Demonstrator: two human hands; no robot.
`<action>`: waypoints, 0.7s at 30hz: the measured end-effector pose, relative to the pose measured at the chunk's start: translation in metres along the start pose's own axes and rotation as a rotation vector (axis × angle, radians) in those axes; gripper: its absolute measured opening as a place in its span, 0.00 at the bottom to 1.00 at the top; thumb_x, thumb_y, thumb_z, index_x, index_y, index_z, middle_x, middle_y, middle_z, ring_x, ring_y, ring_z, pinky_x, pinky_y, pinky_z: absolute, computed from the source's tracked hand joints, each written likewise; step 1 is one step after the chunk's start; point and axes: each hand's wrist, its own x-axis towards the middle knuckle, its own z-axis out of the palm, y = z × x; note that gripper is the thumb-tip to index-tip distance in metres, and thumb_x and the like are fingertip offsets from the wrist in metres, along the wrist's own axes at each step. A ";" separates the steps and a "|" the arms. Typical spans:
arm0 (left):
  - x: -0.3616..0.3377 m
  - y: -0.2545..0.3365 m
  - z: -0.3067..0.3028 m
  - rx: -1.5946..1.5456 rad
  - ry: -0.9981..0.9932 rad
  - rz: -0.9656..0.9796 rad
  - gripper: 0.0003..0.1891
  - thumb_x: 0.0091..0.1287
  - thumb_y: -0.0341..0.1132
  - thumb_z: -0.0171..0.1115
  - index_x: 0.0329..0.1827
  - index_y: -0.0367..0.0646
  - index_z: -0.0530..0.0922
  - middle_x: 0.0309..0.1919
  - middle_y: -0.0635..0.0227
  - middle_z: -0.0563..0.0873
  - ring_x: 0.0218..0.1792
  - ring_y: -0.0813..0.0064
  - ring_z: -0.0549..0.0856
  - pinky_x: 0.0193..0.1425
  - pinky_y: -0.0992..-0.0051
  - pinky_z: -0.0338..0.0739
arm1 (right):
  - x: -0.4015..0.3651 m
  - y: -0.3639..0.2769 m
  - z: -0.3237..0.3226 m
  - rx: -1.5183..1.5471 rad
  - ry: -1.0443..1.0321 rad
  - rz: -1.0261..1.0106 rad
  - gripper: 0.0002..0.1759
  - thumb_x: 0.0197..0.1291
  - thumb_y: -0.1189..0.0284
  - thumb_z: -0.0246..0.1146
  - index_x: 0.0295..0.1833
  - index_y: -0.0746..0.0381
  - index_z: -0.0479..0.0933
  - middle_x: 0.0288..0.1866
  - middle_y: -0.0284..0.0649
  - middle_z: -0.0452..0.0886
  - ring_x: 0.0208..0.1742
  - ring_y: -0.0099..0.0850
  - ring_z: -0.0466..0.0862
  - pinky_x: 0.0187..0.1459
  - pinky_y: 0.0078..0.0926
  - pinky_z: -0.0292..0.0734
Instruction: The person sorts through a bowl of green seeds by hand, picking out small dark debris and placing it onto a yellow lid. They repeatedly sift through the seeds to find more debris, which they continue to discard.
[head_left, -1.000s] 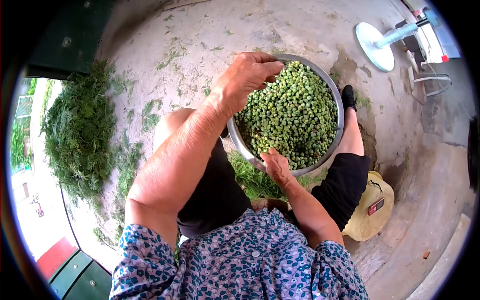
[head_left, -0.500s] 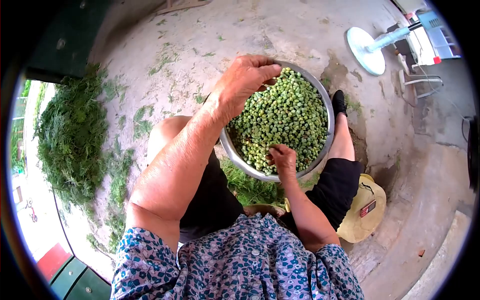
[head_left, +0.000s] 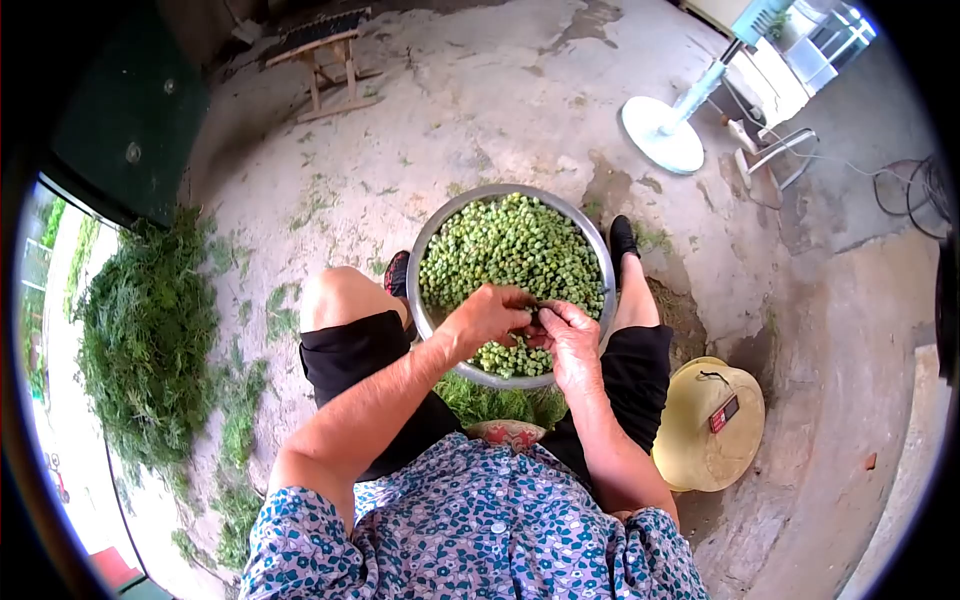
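Note:
A wide metal basin (head_left: 427, 325) between my knees holds a heap of small, round, knobbly green pods (head_left: 510, 245). Over its near half, my left hand (head_left: 490, 316) and my right hand (head_left: 573, 345) meet with fingertips almost touching. Thumb and fingers are pinched on each hand. Something small and dark seems to sit between the fingertips, but it is too small to name. Beneath the hands lie more pods, partly hidden by the fingers.
Cut feathery green branches (head_left: 150, 330) are piled at the left, with scraps scattered on the concrete floor. A fan's round base (head_left: 662, 135) and a wooden stool (head_left: 325, 65) stand farther off. At my right, a small red device (head_left: 724, 413) rests on a yellow hat-like thing (head_left: 740, 450).
My left hand has come down from the basin's far rim to meet my right hand. The view has tilted up, showing the stool.

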 end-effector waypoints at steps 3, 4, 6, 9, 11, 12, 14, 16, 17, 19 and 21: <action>-0.011 -0.014 0.015 -0.107 0.093 0.040 0.12 0.58 0.25 0.60 0.44 0.30 0.77 0.33 0.61 0.83 0.33 0.74 0.84 0.34 0.76 0.81 | -0.012 0.000 0.000 0.025 -0.029 0.001 0.07 0.58 0.79 0.58 0.41 0.69 0.76 0.30 0.39 0.80 0.25 0.26 0.80 0.27 0.21 0.79; -0.016 -0.017 0.018 -0.105 0.122 0.041 0.11 0.58 0.26 0.61 0.43 0.30 0.78 0.31 0.62 0.83 0.30 0.76 0.83 0.33 0.77 0.80 | -0.016 0.000 0.000 -0.001 -0.008 -0.006 0.06 0.57 0.79 0.59 0.41 0.68 0.76 0.30 0.39 0.80 0.25 0.25 0.80 0.25 0.21 0.79; -0.028 -0.018 0.022 0.083 0.226 0.082 0.10 0.57 0.27 0.62 0.39 0.30 0.79 0.26 0.65 0.82 0.24 0.81 0.79 0.28 0.81 0.76 | -0.023 0.003 0.000 -0.019 0.030 -0.030 0.06 0.57 0.79 0.60 0.40 0.67 0.77 0.29 0.35 0.79 0.23 0.24 0.79 0.24 0.20 0.77; -0.037 -0.030 0.026 -0.002 0.411 0.109 0.09 0.56 0.29 0.62 0.36 0.32 0.80 0.21 0.66 0.81 0.19 0.81 0.77 0.23 0.80 0.74 | -0.032 0.006 -0.004 -0.130 0.084 -0.108 0.05 0.56 0.79 0.60 0.39 0.66 0.78 0.28 0.34 0.79 0.23 0.21 0.78 0.23 0.18 0.76; -0.045 -0.033 0.024 -0.189 0.421 0.083 0.11 0.60 0.34 0.61 0.39 0.33 0.79 0.22 0.67 0.80 0.18 0.80 0.77 0.22 0.80 0.74 | -0.038 0.011 -0.010 -0.338 0.046 -0.120 0.06 0.57 0.79 0.59 0.41 0.65 0.78 0.27 0.33 0.79 0.23 0.20 0.78 0.21 0.16 0.75; -0.046 -0.035 0.021 -0.224 0.418 0.060 0.12 0.61 0.35 0.60 0.39 0.33 0.78 0.22 0.68 0.79 0.18 0.79 0.77 0.22 0.79 0.75 | -0.040 0.019 -0.016 -0.502 0.037 -0.132 0.06 0.57 0.78 0.59 0.40 0.63 0.79 0.26 0.34 0.80 0.22 0.20 0.78 0.20 0.14 0.75; -0.043 -0.046 0.012 -0.280 0.417 0.028 0.12 0.62 0.36 0.59 0.37 0.34 0.77 0.22 0.68 0.78 0.19 0.77 0.77 0.22 0.79 0.75 | -0.049 0.033 -0.024 -0.902 -0.065 -0.365 0.05 0.52 0.77 0.60 0.36 0.62 0.79 0.24 0.40 0.80 0.23 0.29 0.80 0.25 0.24 0.76; -0.033 -0.059 0.009 -0.378 0.445 0.059 0.11 0.61 0.32 0.59 0.41 0.33 0.76 0.26 0.66 0.79 0.24 0.75 0.79 0.28 0.78 0.77 | -0.040 0.064 -0.048 -1.250 -0.214 -0.572 0.07 0.50 0.72 0.59 0.34 0.61 0.79 0.25 0.44 0.80 0.25 0.39 0.81 0.30 0.33 0.77; -0.026 -0.068 0.006 -0.416 0.436 0.083 0.11 0.60 0.29 0.59 0.43 0.33 0.75 0.29 0.65 0.79 0.26 0.74 0.80 0.31 0.77 0.78 | -0.040 0.076 -0.055 -1.371 -0.294 -0.566 0.08 0.48 0.71 0.58 0.33 0.61 0.79 0.26 0.45 0.80 0.27 0.44 0.81 0.32 0.37 0.77; -0.021 -0.066 0.010 -0.417 0.419 0.073 0.12 0.59 0.27 0.59 0.44 0.31 0.75 0.31 0.64 0.79 0.29 0.72 0.80 0.36 0.76 0.79 | -0.046 0.086 -0.056 -1.441 -0.345 -0.287 0.09 0.51 0.69 0.57 0.30 0.62 0.79 0.26 0.50 0.79 0.31 0.48 0.80 0.35 0.41 0.75; -0.014 -0.066 0.015 -0.416 0.404 0.074 0.12 0.59 0.26 0.58 0.45 0.32 0.75 0.32 0.64 0.79 0.30 0.71 0.81 0.38 0.75 0.79 | -0.036 0.125 -0.078 -1.324 -0.375 -0.258 0.09 0.53 0.69 0.55 0.29 0.60 0.78 0.26 0.48 0.78 0.31 0.48 0.80 0.34 0.43 0.76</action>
